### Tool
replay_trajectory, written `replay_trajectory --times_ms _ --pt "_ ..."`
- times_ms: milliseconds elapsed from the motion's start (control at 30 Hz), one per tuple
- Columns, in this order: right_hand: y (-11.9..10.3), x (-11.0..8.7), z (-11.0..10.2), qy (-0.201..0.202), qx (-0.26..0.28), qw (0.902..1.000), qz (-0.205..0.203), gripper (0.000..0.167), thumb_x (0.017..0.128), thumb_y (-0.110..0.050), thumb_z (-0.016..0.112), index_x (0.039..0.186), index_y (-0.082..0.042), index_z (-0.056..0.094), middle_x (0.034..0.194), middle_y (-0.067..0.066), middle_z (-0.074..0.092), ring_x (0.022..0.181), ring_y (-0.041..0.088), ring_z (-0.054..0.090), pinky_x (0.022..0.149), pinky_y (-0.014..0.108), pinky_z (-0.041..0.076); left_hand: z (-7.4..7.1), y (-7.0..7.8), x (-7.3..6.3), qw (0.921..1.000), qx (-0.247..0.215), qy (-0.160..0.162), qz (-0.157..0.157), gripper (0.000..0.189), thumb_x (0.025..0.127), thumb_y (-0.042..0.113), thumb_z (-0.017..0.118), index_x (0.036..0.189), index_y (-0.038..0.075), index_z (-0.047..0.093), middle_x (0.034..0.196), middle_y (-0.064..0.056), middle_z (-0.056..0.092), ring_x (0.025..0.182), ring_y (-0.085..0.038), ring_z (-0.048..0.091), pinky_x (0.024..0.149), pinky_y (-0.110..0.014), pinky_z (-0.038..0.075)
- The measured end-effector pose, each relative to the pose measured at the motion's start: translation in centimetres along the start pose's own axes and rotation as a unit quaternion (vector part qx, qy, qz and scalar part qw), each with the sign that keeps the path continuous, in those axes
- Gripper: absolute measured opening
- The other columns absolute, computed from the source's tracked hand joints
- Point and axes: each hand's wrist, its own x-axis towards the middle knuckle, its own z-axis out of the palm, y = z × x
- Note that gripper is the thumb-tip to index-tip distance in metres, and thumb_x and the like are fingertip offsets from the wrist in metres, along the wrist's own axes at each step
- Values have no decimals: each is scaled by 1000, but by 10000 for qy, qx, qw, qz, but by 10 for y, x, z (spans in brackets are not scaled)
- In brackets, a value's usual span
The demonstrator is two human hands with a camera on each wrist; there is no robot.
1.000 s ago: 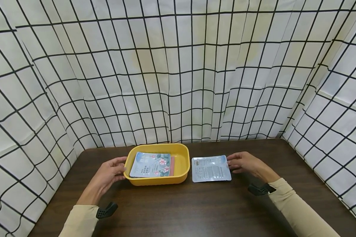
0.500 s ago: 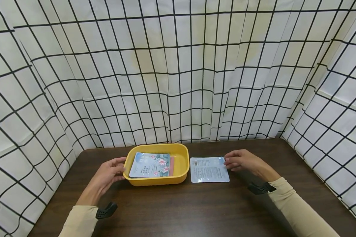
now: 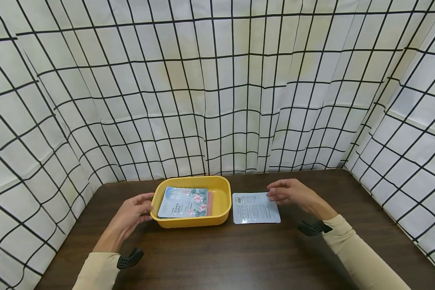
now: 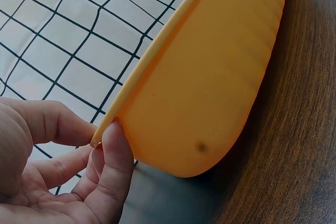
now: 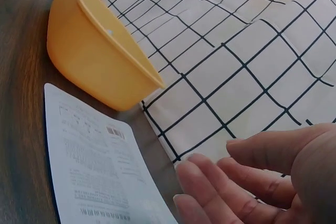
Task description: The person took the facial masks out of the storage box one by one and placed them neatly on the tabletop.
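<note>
A yellow plastic basin (image 3: pixel 221 203) stands left of centre on the table. My left hand (image 3: pixel 130 215) pinches its left end, and in the left wrist view the thumb and fingers (image 4: pixel 116 166) hold the rim. Inside the basin lies a blue face mask sachet (image 3: pixel 181 202) with pink flowers, over a pink one (image 3: pixel 210 203) that is mostly hidden. Another pale blue sachet (image 3: pixel 256 211) lies flat to the right of the basin, printed back up. My right hand (image 3: pixel 297 196) hovers at its upper right corner, fingers loosely bent and holding nothing.
The dark wooden table (image 3: pixel 217 253) reaches back to a white curtain (image 3: pixel 224 96) with black grid lines, which also encloses both sides. Black bands (image 3: pixel 129 258) sit on both wrists over light sleeves.
The pale sachet has slid slightly left towards the basin, then stayed put. My right hand has moved left and a little up, off its right edge. My left hand stays at the basin.
</note>
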Motion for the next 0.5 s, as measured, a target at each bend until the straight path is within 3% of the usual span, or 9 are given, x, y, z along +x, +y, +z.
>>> replay_trajectory --times_ms 300,500 --pt "-6 3 6 0 162 9995 -256 49 100 -23 64 137 7 54 124 19 69 112 32 69 94 42 57 1 1 0 10000 12 -6 -12 57 101 7 55 154 -2 36 141 -26 50 101 -24 59 80 -29 58" --pt "-13 6 12 -18 247 9993 -262 44 100 -25 64 136 0 58 126 18 69 115 32 68 95 40 56 2 1 -1 10000 21 36 -15 56 101 7 54 153 -1 37 142 -25 50 101 -25 60 80 -28 58"
